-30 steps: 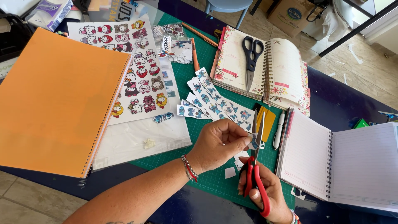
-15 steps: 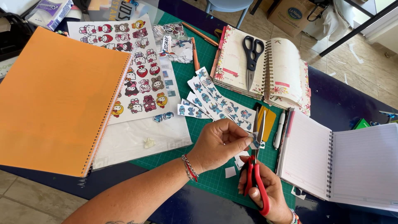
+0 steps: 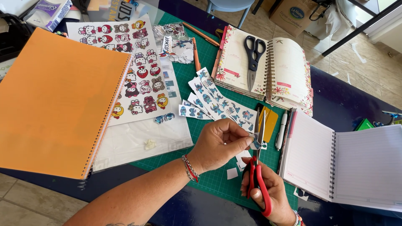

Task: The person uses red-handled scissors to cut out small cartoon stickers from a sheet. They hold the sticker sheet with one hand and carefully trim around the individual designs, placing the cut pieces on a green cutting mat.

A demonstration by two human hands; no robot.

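My left hand [image 3: 220, 142] pinches a small blue cartoon sticker cutout [image 3: 255, 143] between thumb and fingers, over the green cutting mat [image 3: 201, 79]. My right hand [image 3: 268, 190] grips red-handled scissors [image 3: 258, 167], whose blades point up and meet the cutout. Small white paper scraps [image 3: 232, 173] lie on the mat just below my hands. Strips of blue cartoon stickers [image 3: 217, 100] are fanned out on the mat above my left hand.
An orange spiral notebook [image 3: 54, 100] lies at left, beside a sheet of cartoon stickers [image 3: 140, 71]. Black scissors [image 3: 253, 58] rest on an open floral planner [image 3: 289, 69]. An open lined notebook [image 3: 356, 163] sits at right, a white pen [image 3: 281, 130] and yellow card [image 3: 270, 121] beside it.
Hardly anything differs: both hands stay in the same place, the left still pinching the cutout at the scissor blades.
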